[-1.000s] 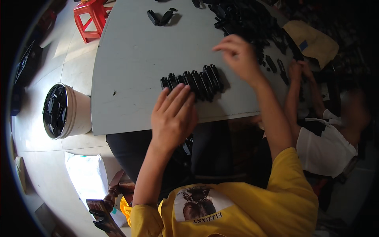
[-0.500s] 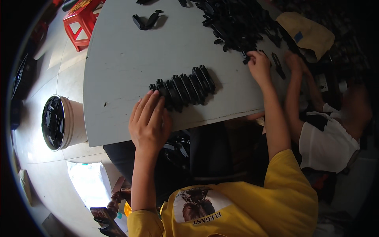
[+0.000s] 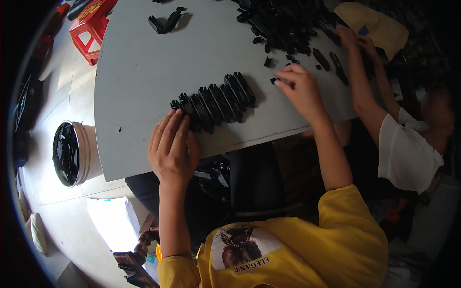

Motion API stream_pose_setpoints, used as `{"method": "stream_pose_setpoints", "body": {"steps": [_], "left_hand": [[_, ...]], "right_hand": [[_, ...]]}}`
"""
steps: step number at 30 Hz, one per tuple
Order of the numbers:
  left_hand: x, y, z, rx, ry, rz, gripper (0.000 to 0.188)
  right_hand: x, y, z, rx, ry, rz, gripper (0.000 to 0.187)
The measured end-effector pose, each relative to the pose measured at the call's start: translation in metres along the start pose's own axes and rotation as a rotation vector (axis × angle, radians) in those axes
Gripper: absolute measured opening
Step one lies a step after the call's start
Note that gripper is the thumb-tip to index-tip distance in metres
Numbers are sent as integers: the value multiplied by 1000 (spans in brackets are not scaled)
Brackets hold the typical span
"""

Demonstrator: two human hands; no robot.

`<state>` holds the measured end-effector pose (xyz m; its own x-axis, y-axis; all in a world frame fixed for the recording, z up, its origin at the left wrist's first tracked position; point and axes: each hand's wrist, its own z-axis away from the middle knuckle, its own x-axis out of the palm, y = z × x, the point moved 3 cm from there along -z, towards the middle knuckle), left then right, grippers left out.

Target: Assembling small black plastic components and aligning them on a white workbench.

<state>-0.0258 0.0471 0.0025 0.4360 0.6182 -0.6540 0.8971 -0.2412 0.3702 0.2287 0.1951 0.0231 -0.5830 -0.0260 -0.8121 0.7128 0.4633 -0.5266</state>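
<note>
Head view: the left hand [image 3: 172, 152] rests extended fingers against the left end of a row of black pieces [image 3: 211, 106] on the table [image 3: 139, 86]; a sideways push could topple it. The right hand [image 3: 302, 89] narrows its fingers at a small black part [image 3: 274, 80]; whether pinched cannot be told, but a loose pinch could drop it.

1. One row of black pieces [image 3: 213, 104], touching the left fingers [image 3: 166, 128]; overlapped, uncountable.
2. One black heap [image 3: 288, 24] beyond the right fingers [image 3: 291, 75].
3. Two loose slender pieces [image 3: 321, 59], right of the right fingers.
4. One red stool [image 3: 97, 27], one bucket [image 3: 90, 149]: left of the left fingers.
</note>
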Motion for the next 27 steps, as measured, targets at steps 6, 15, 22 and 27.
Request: {"method": "stream_pose_setpoints", "body": {"steps": [6, 15, 22, 27], "left_hand": [[2, 0, 0, 30, 12, 24, 24], [0, 4, -3, 121, -63, 79, 30], [3, 4, -1, 130, -107, 37, 31], [4, 4, -1, 127, -78, 37, 30]], "right_hand": [[5, -31, -4, -135, 53, 94, 10], [48, -107, -28, -376, 12, -306, 13], [66, -117, -28, -306, -77, -281, 13], [72, -119, -27, -418, -44, -166, 11]]}}
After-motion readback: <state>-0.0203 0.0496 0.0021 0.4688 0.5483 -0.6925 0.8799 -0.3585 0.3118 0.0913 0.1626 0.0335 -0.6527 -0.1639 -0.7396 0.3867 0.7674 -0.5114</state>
